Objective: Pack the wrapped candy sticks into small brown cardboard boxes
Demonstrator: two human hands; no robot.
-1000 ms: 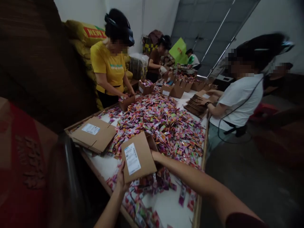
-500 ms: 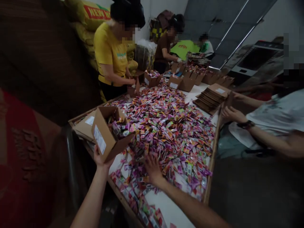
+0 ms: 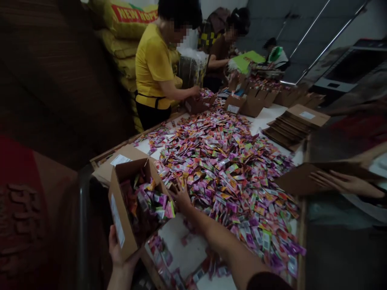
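Meanwhile, at the packing table, a left hand cups the underside of an open cardboard box of sachets, tilted toward the heap. The right hand — fingers spread, pinching nothing — rests on the sachets just at the box's three o'clock. A co-worker's hand presses flat cardboard at three o'clock — well apart.
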